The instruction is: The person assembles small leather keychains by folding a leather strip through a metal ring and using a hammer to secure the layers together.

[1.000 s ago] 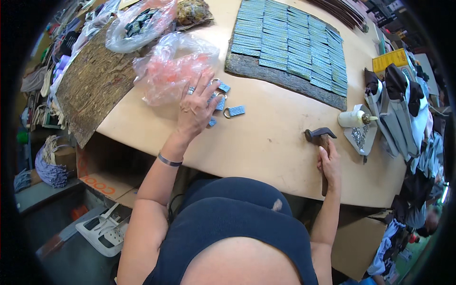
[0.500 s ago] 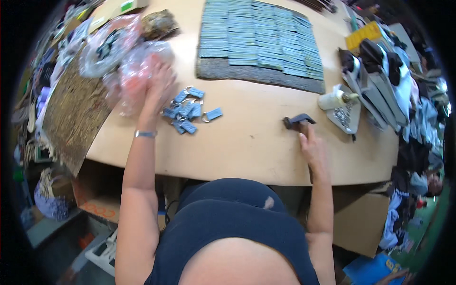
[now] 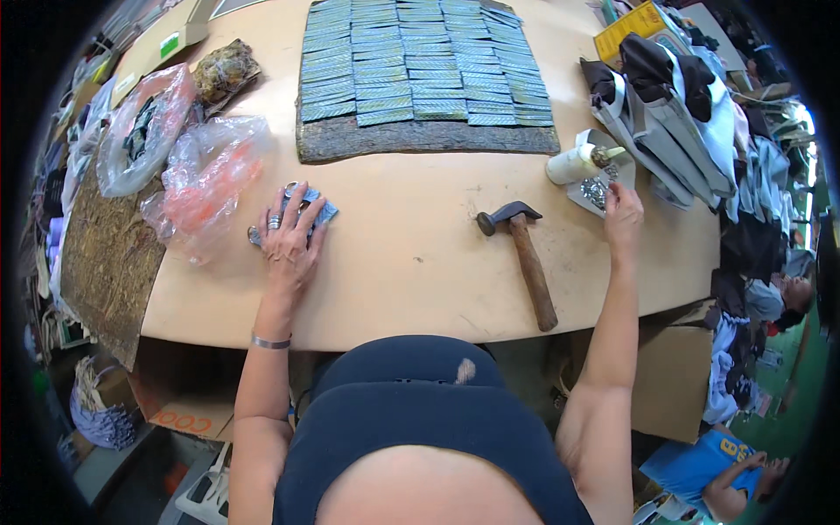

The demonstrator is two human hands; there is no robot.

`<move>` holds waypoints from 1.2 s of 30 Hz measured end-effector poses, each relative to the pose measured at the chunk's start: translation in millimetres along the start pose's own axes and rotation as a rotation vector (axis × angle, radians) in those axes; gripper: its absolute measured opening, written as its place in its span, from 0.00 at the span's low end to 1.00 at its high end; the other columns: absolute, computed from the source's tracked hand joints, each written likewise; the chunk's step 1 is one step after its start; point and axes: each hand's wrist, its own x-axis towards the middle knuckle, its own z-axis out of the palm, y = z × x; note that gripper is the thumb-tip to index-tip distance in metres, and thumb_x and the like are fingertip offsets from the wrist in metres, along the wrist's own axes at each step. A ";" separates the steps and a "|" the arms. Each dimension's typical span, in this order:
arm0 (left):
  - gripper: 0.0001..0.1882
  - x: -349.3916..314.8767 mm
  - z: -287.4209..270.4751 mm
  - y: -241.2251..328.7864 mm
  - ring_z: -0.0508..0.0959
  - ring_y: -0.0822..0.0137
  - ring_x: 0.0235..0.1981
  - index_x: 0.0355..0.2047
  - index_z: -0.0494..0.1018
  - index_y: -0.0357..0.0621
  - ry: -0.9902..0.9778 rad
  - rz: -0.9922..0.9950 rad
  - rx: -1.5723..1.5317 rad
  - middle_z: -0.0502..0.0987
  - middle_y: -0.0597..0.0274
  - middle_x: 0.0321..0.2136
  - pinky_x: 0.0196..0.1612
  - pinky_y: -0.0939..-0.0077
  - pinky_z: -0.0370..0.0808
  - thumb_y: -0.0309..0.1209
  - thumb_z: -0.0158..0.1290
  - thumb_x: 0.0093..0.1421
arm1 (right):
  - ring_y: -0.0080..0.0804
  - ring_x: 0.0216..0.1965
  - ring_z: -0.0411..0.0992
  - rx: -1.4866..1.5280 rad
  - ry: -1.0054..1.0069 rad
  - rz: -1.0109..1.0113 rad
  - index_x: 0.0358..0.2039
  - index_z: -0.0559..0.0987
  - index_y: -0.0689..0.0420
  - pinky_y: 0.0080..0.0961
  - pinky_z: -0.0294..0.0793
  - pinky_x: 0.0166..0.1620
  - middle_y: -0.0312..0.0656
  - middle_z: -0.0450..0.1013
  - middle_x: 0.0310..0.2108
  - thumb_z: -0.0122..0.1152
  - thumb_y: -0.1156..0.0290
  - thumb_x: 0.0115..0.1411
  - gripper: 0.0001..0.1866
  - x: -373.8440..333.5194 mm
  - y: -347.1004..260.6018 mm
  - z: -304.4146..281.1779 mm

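Note:
My left hand (image 3: 291,247) lies with its fingers spread over a small pile of blue fabric tabs with metal rings (image 3: 325,213), covering most of them. Over at the right, my right hand (image 3: 624,216) reaches to the edge of a white tray of small metal pieces (image 3: 595,191). Its fingertips are pinched together; what they hold, if anything, is too small to make out. A hammer (image 3: 532,267) with a wooden handle rests on the table between my hands, touched by neither. Beside the tray, a white bottle with a nozzle (image 3: 573,164) leans on its side.
A dark board (image 3: 420,140) carrying rows of blue strips is at the far middle of the table (image 3: 394,289). Crumpled plastic bags (image 3: 214,166) lie at the left. Grey and black fabric pieces (image 3: 656,122) are heaped at the right. Another person (image 3: 726,472) is at lower right.
My right hand has let go of the hammer and moved right to the tray. My left hand has come from the plastic bag onto the blue tabs. The view has shifted.

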 end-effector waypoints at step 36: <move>0.04 50.3 22.2 118.4 0.72 0.75 0.27 0.30 0.69 0.35 -0.257 -0.146 -1.358 0.72 0.63 0.26 0.31 0.85 0.70 0.22 0.46 0.55 | 0.20 0.24 0.70 1.467 -0.335 0.402 0.31 0.72 0.63 0.15 0.71 0.28 0.39 0.71 0.25 0.53 0.78 0.51 0.06 -61.8 -189.1 32.7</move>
